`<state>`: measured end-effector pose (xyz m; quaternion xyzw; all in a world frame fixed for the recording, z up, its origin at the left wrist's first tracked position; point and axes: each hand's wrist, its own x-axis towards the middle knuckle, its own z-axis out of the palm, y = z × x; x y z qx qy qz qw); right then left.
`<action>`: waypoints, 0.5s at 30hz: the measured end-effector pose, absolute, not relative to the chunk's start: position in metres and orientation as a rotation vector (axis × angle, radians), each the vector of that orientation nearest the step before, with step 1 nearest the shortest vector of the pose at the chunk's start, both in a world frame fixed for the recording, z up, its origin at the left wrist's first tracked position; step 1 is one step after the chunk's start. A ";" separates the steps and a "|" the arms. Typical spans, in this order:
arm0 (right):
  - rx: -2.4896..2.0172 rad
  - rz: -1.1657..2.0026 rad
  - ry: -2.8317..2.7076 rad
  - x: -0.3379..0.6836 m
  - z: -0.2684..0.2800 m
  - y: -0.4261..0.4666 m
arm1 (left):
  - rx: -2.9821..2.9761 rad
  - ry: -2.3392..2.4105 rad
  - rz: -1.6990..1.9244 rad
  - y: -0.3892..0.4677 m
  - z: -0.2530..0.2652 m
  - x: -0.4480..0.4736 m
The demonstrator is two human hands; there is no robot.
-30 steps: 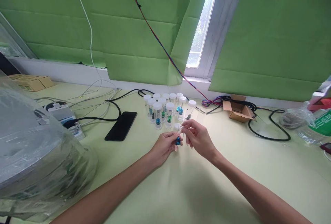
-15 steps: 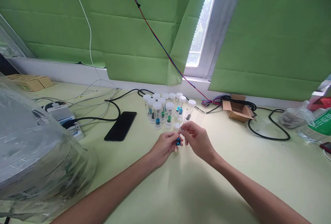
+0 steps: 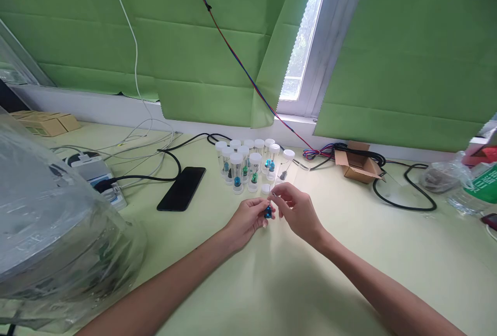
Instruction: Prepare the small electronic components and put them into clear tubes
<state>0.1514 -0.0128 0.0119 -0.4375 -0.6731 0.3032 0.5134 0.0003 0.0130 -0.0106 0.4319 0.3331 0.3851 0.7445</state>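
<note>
My left hand [image 3: 248,219] is closed on a small, shiny blue piece with a thin metal stem [image 3: 267,213], held upright just above the table. My right hand [image 3: 297,209] comes in from the right, thumb and forefinger pinched at the upper end of the stem; whatever else sits between those fingertips is too small to make out. Right behind the hands lies a white round cap [image 3: 266,189]. Farther back, several clear tubes with white caps [image 3: 237,173] stand in a cluster, holding similar blue, green and dark stemmed pieces. One tube with a grey piece [image 3: 286,166] stands at the cluster's right.
A black phone [image 3: 181,189] lies left of the tubes, near a power strip [image 3: 101,178] with cables. Plastic wrap covers a large round object [image 3: 58,232] at far left. An open cardboard box [image 3: 357,166], a black cable [image 3: 404,207] and a plastic bottle [image 3: 476,188] are at right.
Both hands hold nearly the same pose around the blue piece. The tubes and other things have not moved; the view has shifted very slightly.
</note>
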 end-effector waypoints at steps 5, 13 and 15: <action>-1.058 0.714 -1.626 0.153 0.011 -0.012 | 0.926 0.728 0.848 0.013 -0.011 0.000; -1.058 0.725 -1.610 0.152 0.010 -0.010 | 0.922 0.716 0.851 0.012 -0.011 -0.001; -1.064 0.725 -1.609 0.152 0.010 -0.011 | 0.915 0.722 0.857 0.012 -0.010 -0.001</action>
